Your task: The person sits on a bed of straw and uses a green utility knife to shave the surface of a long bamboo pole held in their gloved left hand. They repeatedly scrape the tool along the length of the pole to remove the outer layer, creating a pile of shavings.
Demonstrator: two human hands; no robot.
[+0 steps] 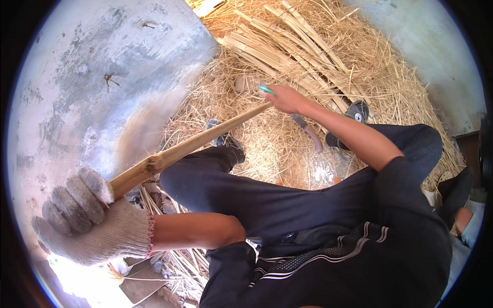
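My left hand (77, 213), in a grey knitted glove, is closed around the near end of a long bamboo strip (192, 141). The strip slants up and away over my left leg, with a dark knot near the glove. At its far end is my bare right hand (285, 98), fingers closed on a small green object (266, 89) whose kind I cannot make out. Whether those fingers also touch the strip is hidden. On the straw just below my right wrist lies a knife (309, 134) with a brown handle.
Thin fibres and shavings (400, 82) cover the floor between and beyond my legs. A pile of split bamboo strips (295, 49) lies ahead. A grey wall (108, 77) rises on the left, another pale surface (431, 46) at far right. Thin sticks (190, 267) lie below my left forearm.
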